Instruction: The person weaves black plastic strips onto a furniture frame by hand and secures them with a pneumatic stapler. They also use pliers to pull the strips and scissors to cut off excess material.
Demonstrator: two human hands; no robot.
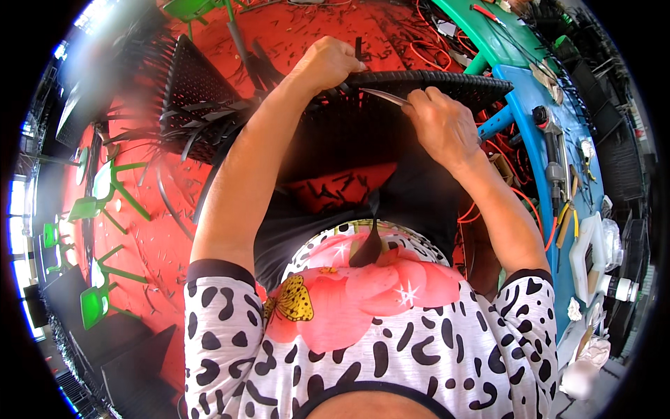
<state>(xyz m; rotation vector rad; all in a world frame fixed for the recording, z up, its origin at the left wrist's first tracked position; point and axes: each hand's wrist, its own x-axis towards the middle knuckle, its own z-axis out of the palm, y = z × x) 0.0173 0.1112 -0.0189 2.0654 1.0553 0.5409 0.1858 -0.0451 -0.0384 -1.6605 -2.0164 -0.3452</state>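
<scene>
A black woven wicker furniture piece (447, 85) spans the space in front of me, its wrapped rim running off to the right. My left hand (331, 64) is closed at that rim, pinching a short black flat strip (359, 49) that sticks up by the fingertips. Closed round a slim silver knife (385, 96), my right hand (443, 126) is just below the rim; the blade points left toward the weave near my left fingers. Its handle is hidden in the hand. Loose strip ends (202, 129) splay from the woven left side.
Black scraps lie on the red floor covering (279, 31). On the right, a blue table (520, 87) carries a power tool (553, 153), other tools and white packaging; a green table (513, 38) adjoins it. Green stools (94, 304) stand at left. An orange hose (527, 199) trails near my right arm.
</scene>
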